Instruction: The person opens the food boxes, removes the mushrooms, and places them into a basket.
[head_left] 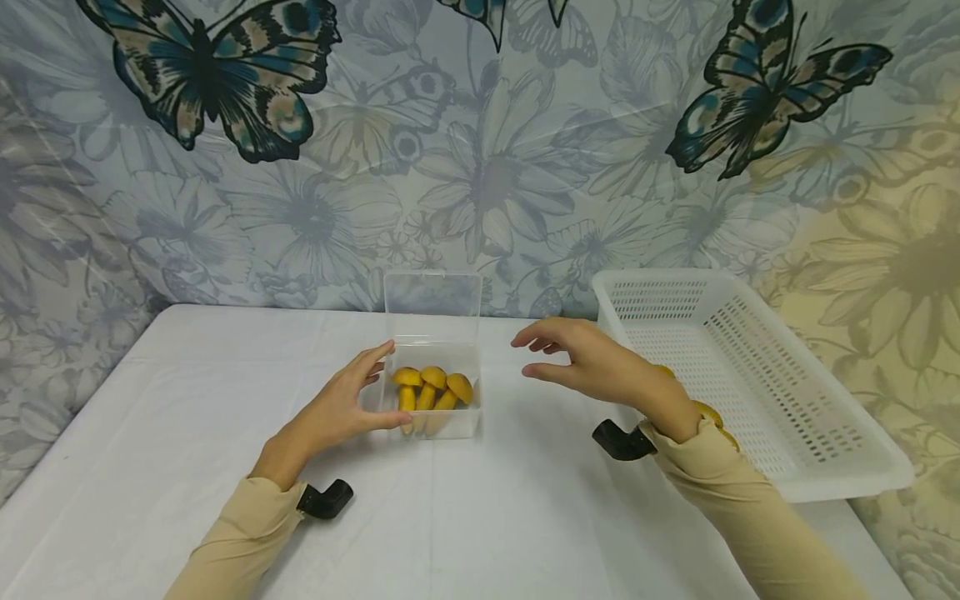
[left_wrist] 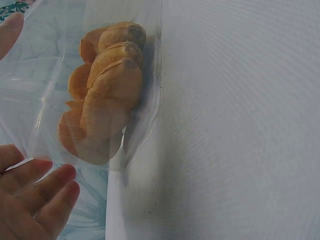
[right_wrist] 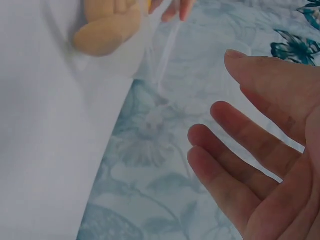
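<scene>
A clear plastic box (head_left: 465,427) stands on the white table with its lid (head_left: 432,304) raised at the back. Three yellow-capped mushrooms (head_left: 432,377) lie side by side inside, stems toward the front; the left wrist view shows these mushrooms (left_wrist: 112,90) through the box wall. My left hand (head_left: 341,408) is at the box's left side, thumb by the front wall and index finger near the back corner, fingers loosely spread. To the right of the box, my right hand (head_left: 588,358) hovers above the table, fingers extended, holding nothing.
A white perforated basket (head_left: 825,400) stands at the right of the table. More yellow mushrooms (head_left: 707,411) lie in its near left part, partly hidden by my right wrist. Behind the table hangs a butterfly-and-flower patterned cloth (head_left: 495,175). Both wrists carry small black camera mounts (head_left: 624,440).
</scene>
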